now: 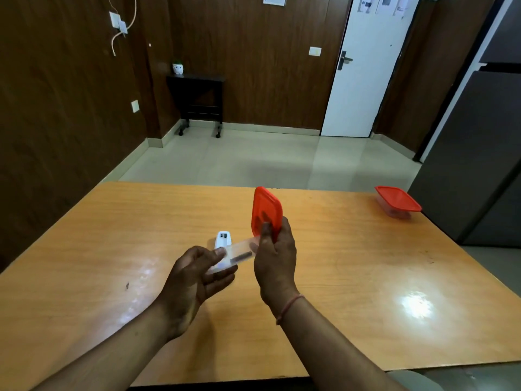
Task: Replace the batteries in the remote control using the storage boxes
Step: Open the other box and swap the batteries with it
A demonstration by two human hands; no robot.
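Right hand (pixel 275 258) grips the upright red lid (pixel 266 211). Left hand (pixel 194 275) holds the clear storage box (pixel 236 255), blurred, above the white remote control (pixel 222 240).

Head view looks forward and down over the table (pixel 352 277), close.

The table (pixel 352 277) is glossy, smooth wood. The lid (pixel 266 210) is smooth orange plastic; the box (pixel 236 253) is clear plastic.

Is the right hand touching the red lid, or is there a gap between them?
Touching. In the head view the right hand pinches the lower edge of the red lid, thumb on its near face, holding it upright above the table.
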